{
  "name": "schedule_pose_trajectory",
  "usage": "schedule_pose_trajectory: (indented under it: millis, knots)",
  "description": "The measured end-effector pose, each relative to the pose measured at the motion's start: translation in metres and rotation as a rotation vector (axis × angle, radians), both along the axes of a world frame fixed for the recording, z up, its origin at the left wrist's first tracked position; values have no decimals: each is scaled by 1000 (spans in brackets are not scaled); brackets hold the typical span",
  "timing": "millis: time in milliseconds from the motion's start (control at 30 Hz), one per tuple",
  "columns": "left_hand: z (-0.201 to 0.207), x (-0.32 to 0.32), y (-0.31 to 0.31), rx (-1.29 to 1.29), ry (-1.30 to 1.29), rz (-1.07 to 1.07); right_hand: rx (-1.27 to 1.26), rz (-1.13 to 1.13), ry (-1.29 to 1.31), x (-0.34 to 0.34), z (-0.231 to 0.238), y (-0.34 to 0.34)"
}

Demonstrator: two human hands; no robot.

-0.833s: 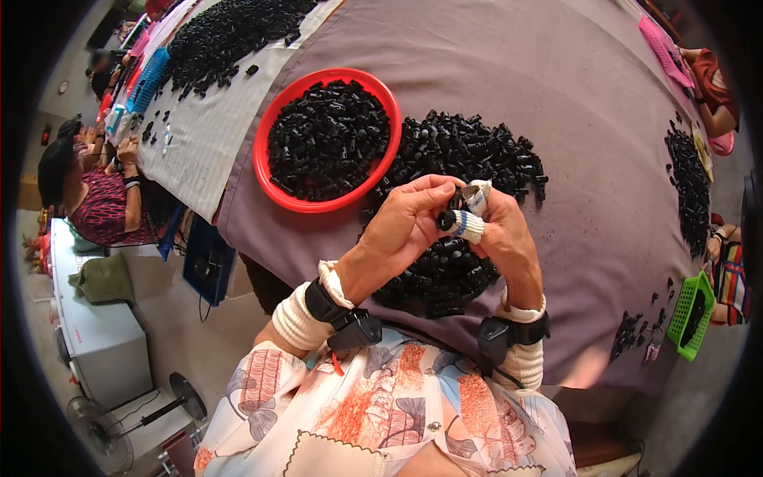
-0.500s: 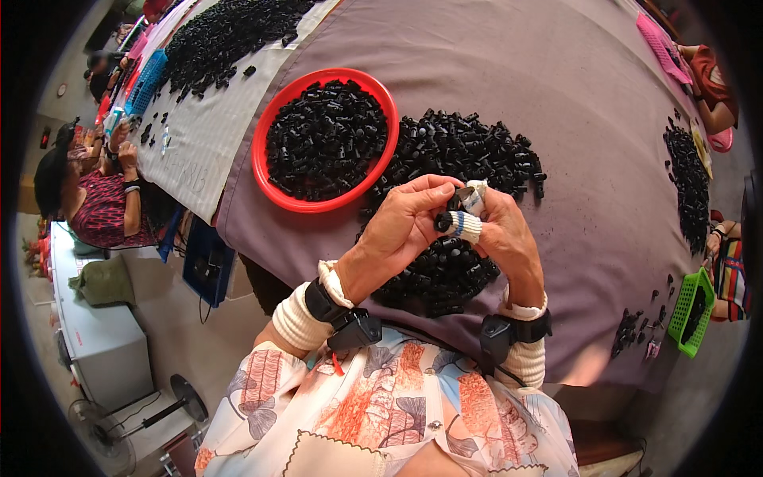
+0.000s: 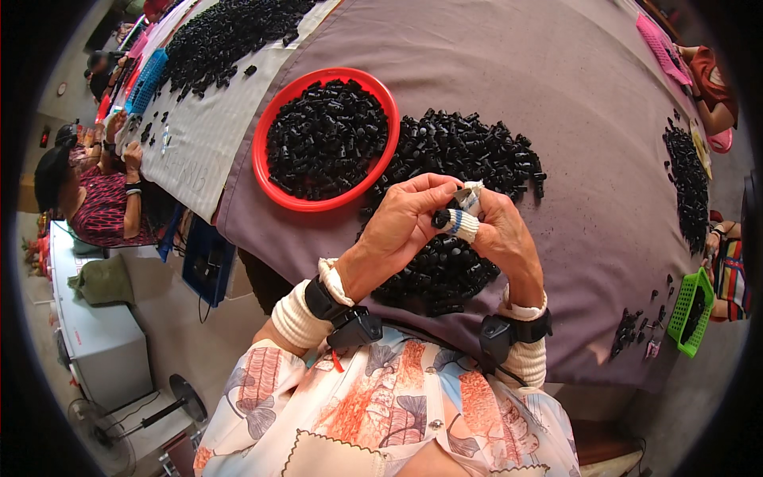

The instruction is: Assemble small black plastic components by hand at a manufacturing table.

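My left hand (image 3: 397, 226) pinches a small black plastic part (image 3: 440, 219) between its fingertips, above a heap of similar parts. Close against it, my right hand (image 3: 509, 230) has its thumb and forefinger bent toward the part; white cloth wraps (image 3: 461, 226) with blue stripes cover their tips. A thin greyish edge shows between those wrapped fingers, too small to name. Loose black parts lie in a far pile (image 3: 469, 151) and a near pile (image 3: 437, 278), partly hidden by my hands. Left of them stands a red basin (image 3: 261, 179) full of the same parts.
A mauve cloth (image 3: 588, 159) covers the table. On the right stand a green basket (image 3: 690, 314) and a strip of black parts (image 3: 685, 183). Another person (image 3: 107, 203) works at the left, near a blue basket (image 3: 147, 79). A fan (image 3: 187, 397) stands lower left.
Both my hands have shifted very slightly left, still together around the black part. The person at the left has moved their hands a little.
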State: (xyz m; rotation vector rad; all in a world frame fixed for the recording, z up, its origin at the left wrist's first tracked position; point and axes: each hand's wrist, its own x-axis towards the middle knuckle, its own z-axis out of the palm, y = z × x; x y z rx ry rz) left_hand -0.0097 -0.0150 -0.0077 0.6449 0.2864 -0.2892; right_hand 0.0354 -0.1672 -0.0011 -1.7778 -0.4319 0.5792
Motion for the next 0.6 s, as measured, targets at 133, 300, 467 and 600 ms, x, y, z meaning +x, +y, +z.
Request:
schedule_pose_trajectory:
  millis: [133, 300, 467, 600]
  knots:
    - [1, 0, -1, -87, -1, 2, 28, -67, 117, -1, 0, -3]
    - [2, 0, -4, -111, 25, 13, 4, -46, 85, 1, 4, -3]
    - [0, -1, -2, -106, 4, -2, -23, -22, 40, 2, -1, -4]
    - [-1, -2, -1, -89, -20, -17, -46, -6, 27, 1, 0, -4]
